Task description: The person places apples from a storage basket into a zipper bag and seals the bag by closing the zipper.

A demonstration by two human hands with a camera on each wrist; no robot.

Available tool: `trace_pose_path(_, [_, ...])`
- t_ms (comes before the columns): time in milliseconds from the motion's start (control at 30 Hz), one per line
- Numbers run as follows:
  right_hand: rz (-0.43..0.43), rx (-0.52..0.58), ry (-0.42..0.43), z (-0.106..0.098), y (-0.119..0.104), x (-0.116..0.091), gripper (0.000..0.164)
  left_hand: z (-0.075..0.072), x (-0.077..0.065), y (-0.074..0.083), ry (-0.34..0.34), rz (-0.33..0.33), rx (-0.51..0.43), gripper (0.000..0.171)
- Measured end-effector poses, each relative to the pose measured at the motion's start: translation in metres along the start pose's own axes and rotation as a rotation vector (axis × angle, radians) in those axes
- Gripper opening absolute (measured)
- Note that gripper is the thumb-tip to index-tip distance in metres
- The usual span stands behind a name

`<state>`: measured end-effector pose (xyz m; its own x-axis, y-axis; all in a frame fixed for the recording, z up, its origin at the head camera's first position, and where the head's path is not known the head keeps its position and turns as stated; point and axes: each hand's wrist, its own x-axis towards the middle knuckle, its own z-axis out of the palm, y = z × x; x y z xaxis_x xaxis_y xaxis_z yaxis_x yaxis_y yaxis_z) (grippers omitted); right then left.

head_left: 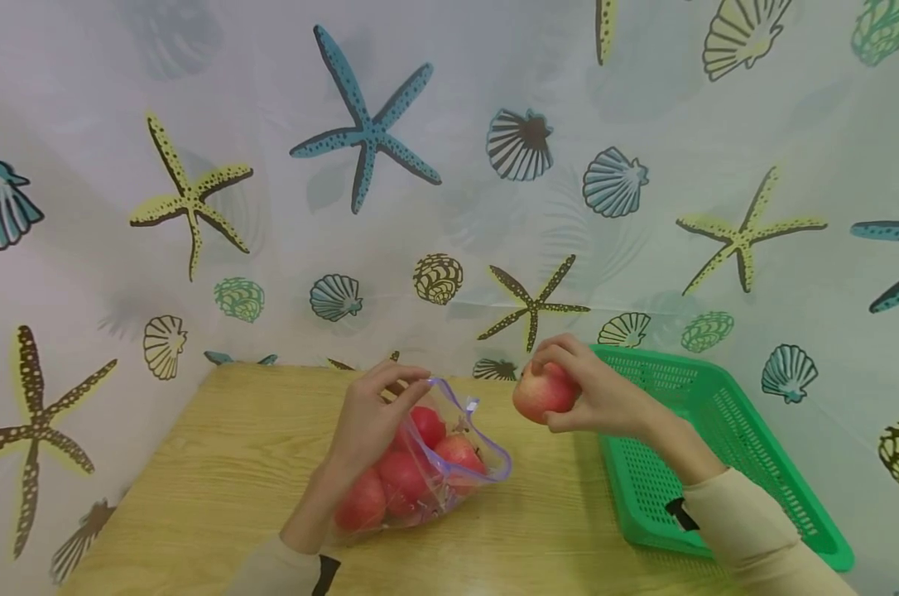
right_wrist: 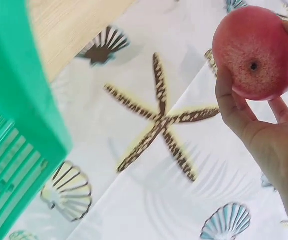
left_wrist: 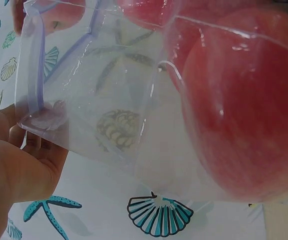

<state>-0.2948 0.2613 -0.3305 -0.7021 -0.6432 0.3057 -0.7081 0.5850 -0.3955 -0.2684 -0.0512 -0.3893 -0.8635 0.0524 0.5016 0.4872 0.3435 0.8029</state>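
A clear zip bag [head_left: 449,488] with a purple zip edge stands on the table, its mouth spread toward the right. Several red apples [head_left: 405,480] lie inside it. My left hand [head_left: 371,418] pinches the bag's upper rim between thumb and fingers; the left wrist view shows that hand [left_wrist: 21,165] at the zip edge and an apple [left_wrist: 249,105] close up behind the plastic. Between the bag and the basket, my right hand [head_left: 598,393] grips a single apple [head_left: 545,392] above the table. In the right wrist view, fingers wrap round this apple [right_wrist: 256,52].
A green slatted plastic basket [head_left: 733,389] sits at the table's right side, under my right forearm. The wooden table [head_left: 226,463] ends at the back against a hanging sheet [head_left: 449,207] printed with starfish and shells.
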Motion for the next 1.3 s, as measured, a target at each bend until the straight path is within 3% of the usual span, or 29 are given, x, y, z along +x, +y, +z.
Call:
trace_pose_path(300, [-0.115,0.071,-0.071,0.036,-0.035,0.026,0.051,0.005,0.003,-0.005,0.015,0.017,-0.014,0.012])
trace_pose_path(500, [-0.130,0.082,-0.126,0.054,-0.046,0.036,0.051,0.007,0.005,-0.005,0.047,0.031,-0.014,0.010])
trace_pose_path(733, [-0.096,0.177,-0.155,0.076,-0.052,0.037,0.050,0.009,0.005,-0.001,0.106,0.038,-0.008,0.009])
trace_pose_path(833, [-0.080,0.230,-0.097,0.085,-0.055,0.038,0.048,0.009,0.005,-0.001,0.136,0.048,-0.001,0.010])
trace_pose_path(1000, [-0.086,0.195,0.107,0.091,-0.052,0.041,0.034,0.008,0.003,0.001,0.153,0.060,-0.002,0.009])
trace_pose_path(1133, [-0.007,0.084,0.163,0.088,-0.041,0.041,0.028,0.003,0.001,0.003,0.176,0.026,-0.021,0.008])
trace_pose_path(1200, [0.058,0.057,0.138,0.088,-0.035,0.040,0.026,0.001,0.000,0.005,0.157,0.008,-0.027,0.008])
trace_pose_path(1300, [0.181,0.102,0.064,0.093,-0.028,0.037,0.027,0.000,-0.002,0.004,0.104,0.005,-0.025,0.010])
